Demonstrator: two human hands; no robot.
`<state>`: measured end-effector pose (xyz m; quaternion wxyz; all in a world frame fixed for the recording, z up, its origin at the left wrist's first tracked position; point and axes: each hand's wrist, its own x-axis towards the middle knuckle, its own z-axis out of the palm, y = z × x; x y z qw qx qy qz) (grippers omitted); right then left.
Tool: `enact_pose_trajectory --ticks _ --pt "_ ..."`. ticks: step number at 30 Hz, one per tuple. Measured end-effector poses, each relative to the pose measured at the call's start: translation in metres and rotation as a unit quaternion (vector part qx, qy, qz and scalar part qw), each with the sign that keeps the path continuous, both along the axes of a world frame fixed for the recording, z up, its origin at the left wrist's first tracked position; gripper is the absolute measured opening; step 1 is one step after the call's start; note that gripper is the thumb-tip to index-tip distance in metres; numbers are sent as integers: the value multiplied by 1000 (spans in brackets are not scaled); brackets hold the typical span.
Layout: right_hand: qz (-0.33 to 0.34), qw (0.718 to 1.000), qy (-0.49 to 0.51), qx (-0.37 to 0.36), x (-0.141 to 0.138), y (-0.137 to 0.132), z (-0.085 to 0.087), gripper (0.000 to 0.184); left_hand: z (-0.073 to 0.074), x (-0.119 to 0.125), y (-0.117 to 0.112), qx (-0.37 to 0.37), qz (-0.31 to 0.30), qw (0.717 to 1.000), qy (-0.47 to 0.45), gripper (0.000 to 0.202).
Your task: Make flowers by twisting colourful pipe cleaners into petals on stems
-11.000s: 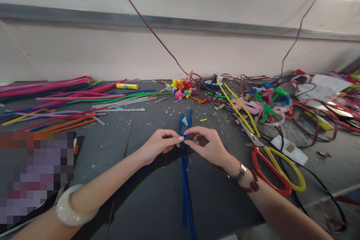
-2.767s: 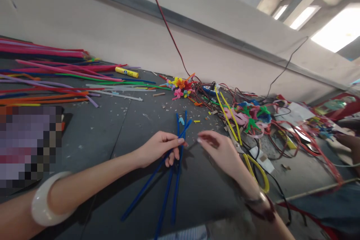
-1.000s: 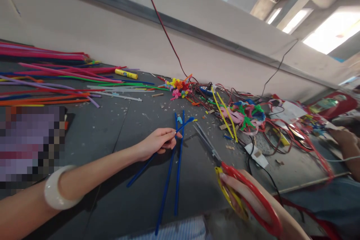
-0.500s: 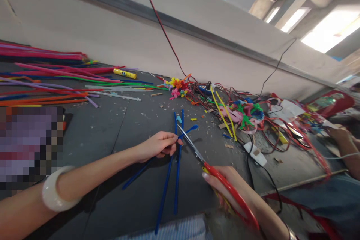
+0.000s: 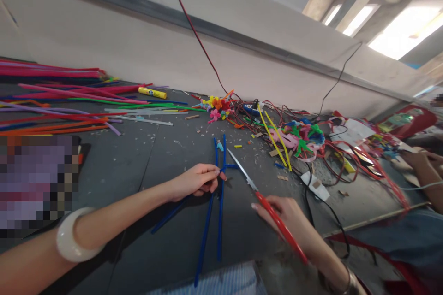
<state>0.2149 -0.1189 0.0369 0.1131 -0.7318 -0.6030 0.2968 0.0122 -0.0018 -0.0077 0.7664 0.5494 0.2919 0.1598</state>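
Closed firmly, the grip of the left hand [image 5: 195, 183] is wrapped around a blue pipe cleaner [image 5: 169, 214], whose lower end is angled across the bench [image 5: 114, 184] and whose short upper end is seen just past the fingertips. Red-handled scissors [image 5: 278, 226] are held in the right hand [image 5: 280, 212], their closed blades [image 5: 242, 174] pointed toward that upper end, with the tips just beside it. Two long blue pipe cleaners [image 5: 206, 226] are laid almost upright between the hands, and a small pale blue piece [image 5: 220, 146] is seen at their far end. Bright pipe cleaners [image 5: 51, 101] are heaped at the left of the bench, and pipe-cleaner flowers [image 5: 216, 108] are placed beyond. Tangled red wires [image 5: 346, 159] are spread at the right, where a co-worker's hand [image 5: 417, 160] is also seen.
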Motion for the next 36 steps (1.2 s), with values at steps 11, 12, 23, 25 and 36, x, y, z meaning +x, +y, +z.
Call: enact_pose_trajectory --ticks 11,12,23,25,36 --pt "-77 954 -221 187 77 32 -11 29 -2 -4 1 514 50 853 83 29" --pt "-50 968 -145 198 70 39 -13 29 -1 -5 0 533 39 840 93 30" --pt "78 835 517 -172 -15 101 -30 29 4 -17 4 498 132 856 39 21" --pt "51 800 582 -140 -12 106 -30 26 7 -16 9 473 215 854 34 17" --pt "136 907 317 241 -32 111 -50 16 -5 -1 14 231 146 960 59 22"
